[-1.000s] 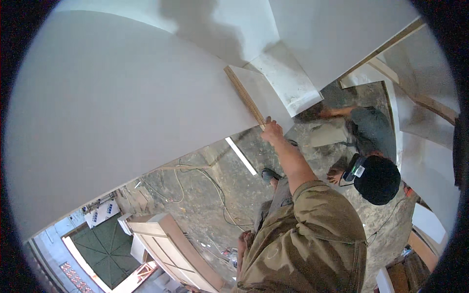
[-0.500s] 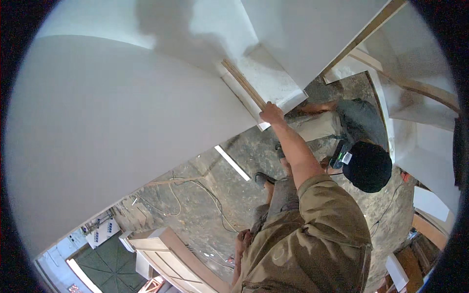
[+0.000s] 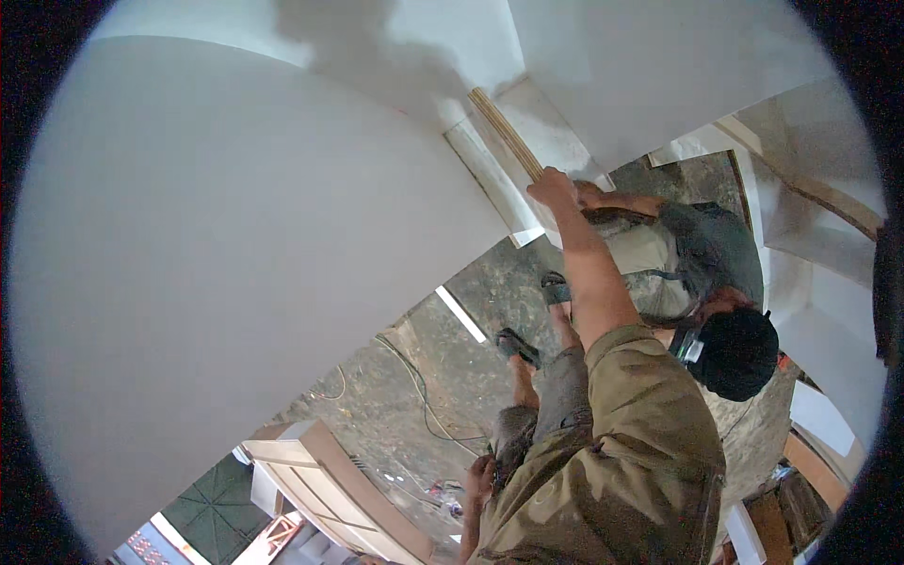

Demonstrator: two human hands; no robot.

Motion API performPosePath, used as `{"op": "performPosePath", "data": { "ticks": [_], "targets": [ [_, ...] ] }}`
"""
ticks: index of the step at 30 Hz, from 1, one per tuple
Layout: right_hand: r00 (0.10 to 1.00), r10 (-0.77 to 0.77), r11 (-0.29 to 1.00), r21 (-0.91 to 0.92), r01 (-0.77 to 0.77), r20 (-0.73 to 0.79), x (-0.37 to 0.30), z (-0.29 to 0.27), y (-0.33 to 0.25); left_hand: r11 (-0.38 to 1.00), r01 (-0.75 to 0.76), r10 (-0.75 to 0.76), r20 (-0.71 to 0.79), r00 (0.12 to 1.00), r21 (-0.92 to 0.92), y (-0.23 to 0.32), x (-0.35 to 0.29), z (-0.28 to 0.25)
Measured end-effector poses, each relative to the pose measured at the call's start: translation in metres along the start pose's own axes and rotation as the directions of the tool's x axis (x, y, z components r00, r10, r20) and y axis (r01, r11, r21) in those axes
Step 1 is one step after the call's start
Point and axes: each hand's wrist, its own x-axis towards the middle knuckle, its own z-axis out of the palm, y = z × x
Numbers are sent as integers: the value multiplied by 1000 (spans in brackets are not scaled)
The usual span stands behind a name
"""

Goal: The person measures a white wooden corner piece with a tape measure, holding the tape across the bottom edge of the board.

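My right hand [image 3: 554, 186], arm stretched out, is closed around the near end of a plywood strip [image 3: 508, 137] with a layered tan edge. The strip slants over a narrow white recess [image 3: 557, 132] between two large white panels. Beside my right hand is a co-worker's hand [image 3: 589, 195]; whether it touches the strip I cannot tell. Low by my left thigh, my left hand [image 3: 479, 478] has its fingers curled, with anything inside hidden.
The large white panel [image 3: 235, 207] fills the left side. A crouching co-worker in a black cap [image 3: 739, 353] is close on my right. Cables [image 3: 419, 391] and a white strip [image 3: 460, 314] lie on the rough floor. A pale wooden cabinet piece [image 3: 325, 480] stands at lower left.
The view has shifted, moving the scene. The co-worker's hand now shows right beside mine at the recess. The plywood strip has shifted within the recess, still in my right hand.
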Motion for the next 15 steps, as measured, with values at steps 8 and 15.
{"op": "performPosePath", "data": {
  "ticks": [8, 15],
  "targets": [
    [992, -126, 983, -131, 127, 22, 15, 10, 11, 999, -1, -1, 40, 999, 42, 2, 25, -4],
    [993, -100, 992, -79, 95, -58, -30, 18, 4, 992, 18, -21, -28, 999, -122, -3, 28, -4]
  ]
}}
